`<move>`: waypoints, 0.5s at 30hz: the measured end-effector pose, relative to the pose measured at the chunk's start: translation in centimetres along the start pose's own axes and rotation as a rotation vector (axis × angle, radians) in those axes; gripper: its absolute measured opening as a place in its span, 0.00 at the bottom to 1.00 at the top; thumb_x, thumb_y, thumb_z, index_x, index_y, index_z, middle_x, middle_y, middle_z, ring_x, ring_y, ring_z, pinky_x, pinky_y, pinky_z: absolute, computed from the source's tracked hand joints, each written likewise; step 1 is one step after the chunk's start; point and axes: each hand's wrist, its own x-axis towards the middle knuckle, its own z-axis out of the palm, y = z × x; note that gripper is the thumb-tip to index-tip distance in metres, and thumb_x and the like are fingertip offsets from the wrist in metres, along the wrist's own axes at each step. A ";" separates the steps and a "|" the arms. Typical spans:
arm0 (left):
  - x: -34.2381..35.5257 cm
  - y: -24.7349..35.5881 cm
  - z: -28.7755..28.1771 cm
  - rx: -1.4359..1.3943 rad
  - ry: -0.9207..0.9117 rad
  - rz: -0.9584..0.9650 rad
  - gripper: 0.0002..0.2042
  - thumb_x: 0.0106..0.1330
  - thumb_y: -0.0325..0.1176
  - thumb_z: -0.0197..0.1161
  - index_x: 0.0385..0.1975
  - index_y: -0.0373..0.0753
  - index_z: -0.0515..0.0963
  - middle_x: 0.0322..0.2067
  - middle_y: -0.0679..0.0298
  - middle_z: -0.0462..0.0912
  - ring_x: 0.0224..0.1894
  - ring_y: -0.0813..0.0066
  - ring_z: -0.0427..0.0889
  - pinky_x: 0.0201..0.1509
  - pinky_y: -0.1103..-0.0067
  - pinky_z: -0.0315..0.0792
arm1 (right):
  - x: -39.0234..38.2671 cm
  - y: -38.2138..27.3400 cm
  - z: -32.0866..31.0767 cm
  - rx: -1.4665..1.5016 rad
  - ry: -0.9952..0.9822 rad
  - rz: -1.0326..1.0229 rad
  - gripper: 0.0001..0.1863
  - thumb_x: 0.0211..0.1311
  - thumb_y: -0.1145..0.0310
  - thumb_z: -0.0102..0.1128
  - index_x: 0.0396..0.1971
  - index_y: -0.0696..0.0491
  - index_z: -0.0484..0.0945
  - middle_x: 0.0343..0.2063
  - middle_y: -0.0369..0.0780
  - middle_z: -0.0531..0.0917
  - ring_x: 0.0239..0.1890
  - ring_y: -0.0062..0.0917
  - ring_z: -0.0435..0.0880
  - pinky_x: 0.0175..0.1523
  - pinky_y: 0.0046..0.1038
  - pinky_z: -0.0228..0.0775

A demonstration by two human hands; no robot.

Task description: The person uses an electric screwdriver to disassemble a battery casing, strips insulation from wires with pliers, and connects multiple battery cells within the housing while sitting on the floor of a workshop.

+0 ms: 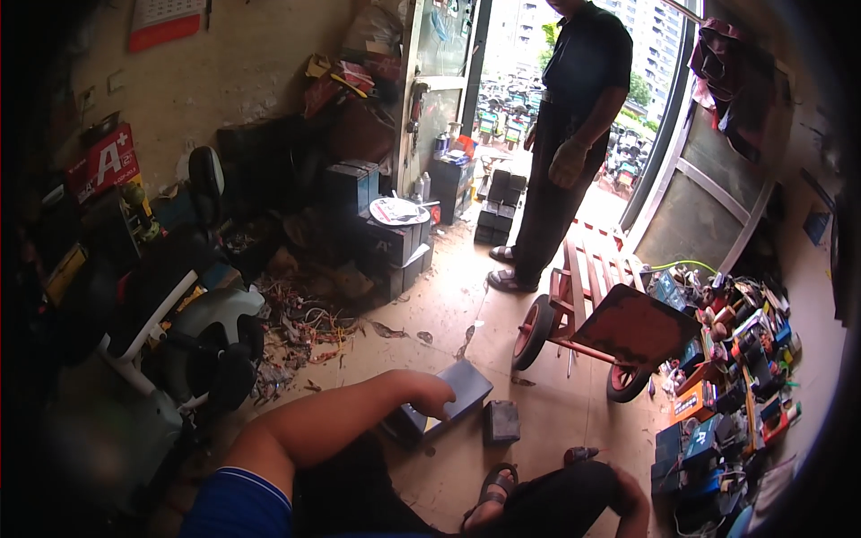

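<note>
one left hand [430,394] is hanging over the gray box [473,384] on the floor, and i am wanting slow, steady moves, since i cannot tell if its fingers are together.

A cluttered repair workshop: stacked batteries [381,247], tangled wires [309,327] and, dimly at left, probably a scooter [215,314].

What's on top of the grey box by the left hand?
The left hand is over the grey box, whose far right end looks bare. Whatever lies beneath the hand is covered.
</note>
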 end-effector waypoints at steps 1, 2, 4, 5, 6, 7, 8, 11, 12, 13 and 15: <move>-0.1 -0.3 -0.2 -0.014 0.013 -0.005 0.30 0.66 0.50 0.65 0.62 0.35 0.76 0.58 0.48 0.81 0.61 0.50 0.79 0.65 0.63 0.72 | 0.5 -2.3 0.6 -0.081 -0.046 -0.049 0.31 0.75 0.52 0.51 0.63 0.65 0.71 0.61 0.51 0.78 0.64 0.42 0.77 0.71 0.39 0.64; -0.7 -0.9 -0.2 -0.030 0.019 -0.032 0.30 0.66 0.50 0.66 0.61 0.35 0.76 0.58 0.47 0.81 0.61 0.50 0.79 0.65 0.64 0.72 | 0.3 -5.8 4.3 -0.259 -0.070 -0.155 0.27 0.83 0.58 0.39 0.54 0.67 0.80 0.53 0.49 0.84 0.57 0.35 0.82 0.69 0.33 0.67; -0.9 -1.0 -0.9 -0.022 0.000 -0.044 0.29 0.67 0.48 0.64 0.63 0.36 0.75 0.58 0.48 0.81 0.61 0.51 0.79 0.65 0.64 0.71 | 1.5 -8.1 6.2 -0.591 -0.120 -0.142 0.25 0.76 0.54 0.53 0.53 0.62 0.83 0.49 0.45 0.87 0.52 0.31 0.85 0.62 0.30 0.72; -1.1 -1.0 -1.2 -0.011 -0.021 -0.062 0.29 0.68 0.47 0.62 0.65 0.37 0.73 0.58 0.48 0.81 0.61 0.51 0.79 0.65 0.64 0.71 | 2.4 -8.3 7.6 -0.814 -0.095 -0.100 0.24 0.73 0.53 0.58 0.51 0.59 0.85 0.46 0.43 0.89 0.48 0.30 0.86 0.58 0.29 0.75; -1.5 -0.8 -1.7 -0.032 -0.034 -0.081 0.29 0.68 0.46 0.62 0.64 0.37 0.74 0.57 0.48 0.81 0.60 0.50 0.79 0.64 0.64 0.72 | 3.4 -8.3 7.6 -0.818 -0.107 -0.101 0.24 0.73 0.53 0.58 0.51 0.59 0.85 0.46 0.43 0.89 0.48 0.30 0.86 0.58 0.29 0.75; -1.4 -1.1 -1.7 -0.040 -0.031 -0.093 0.29 0.68 0.46 0.62 0.64 0.37 0.74 0.57 0.48 0.81 0.60 0.50 0.79 0.64 0.64 0.72 | 4.4 -8.3 7.2 -0.940 -0.124 -0.081 0.24 0.69 0.50 0.62 0.48 0.57 0.87 0.41 0.43 0.90 0.43 0.30 0.87 0.54 0.30 0.77; -1.3 -1.7 -1.5 -0.052 0.018 -0.081 0.29 0.67 0.48 0.64 0.63 0.35 0.75 0.57 0.47 0.81 0.60 0.50 0.79 0.64 0.64 0.72 | 5.1 -8.3 7.0 -1.062 -0.140 -0.063 0.24 0.65 0.48 0.65 0.45 0.54 0.88 0.36 0.43 0.90 0.38 0.30 0.88 0.50 0.30 0.78; -2.1 -2.0 -1.1 -0.116 0.104 -0.103 0.28 0.66 0.48 0.65 0.59 0.33 0.78 0.56 0.46 0.82 0.60 0.49 0.80 0.63 0.64 0.73 | 6.0 -7.7 6.6 -1.094 -0.088 -0.047 0.25 0.62 0.44 0.66 0.40 0.52 0.90 0.29 0.45 0.89 0.32 0.34 0.88 0.46 0.31 0.79; -2.0 -1.5 -1.2 -0.109 0.088 -0.075 0.28 0.66 0.48 0.65 0.58 0.33 0.78 0.56 0.46 0.82 0.59 0.49 0.80 0.63 0.64 0.73 | 6.2 -6.9 5.8 -1.110 -0.068 -0.126 0.25 0.61 0.43 0.66 0.39 0.51 0.90 0.29 0.45 0.89 0.32 0.35 0.89 0.45 0.31 0.79; -2.2 -1.7 -1.3 -0.102 0.073 -0.068 0.27 0.66 0.48 0.65 0.58 0.33 0.79 0.55 0.46 0.82 0.59 0.49 0.80 0.63 0.63 0.73 | 5.4 -7.9 7.7 -1.232 -0.049 -0.066 0.20 0.65 0.51 0.67 0.43 0.54 0.90 0.32 0.41 0.91 0.33 0.22 0.87 0.45 0.24 0.78; -2.6 -1.6 -0.5 -0.084 0.095 -0.068 0.27 0.66 0.48 0.65 0.56 0.32 0.79 0.54 0.46 0.83 0.58 0.48 0.80 0.62 0.63 0.74 | 3.3 -8.4 10.7 -1.127 0.002 -0.091 0.19 0.63 0.52 0.66 0.39 0.54 0.90 0.29 0.42 0.90 0.29 0.31 0.88 0.40 0.28 0.79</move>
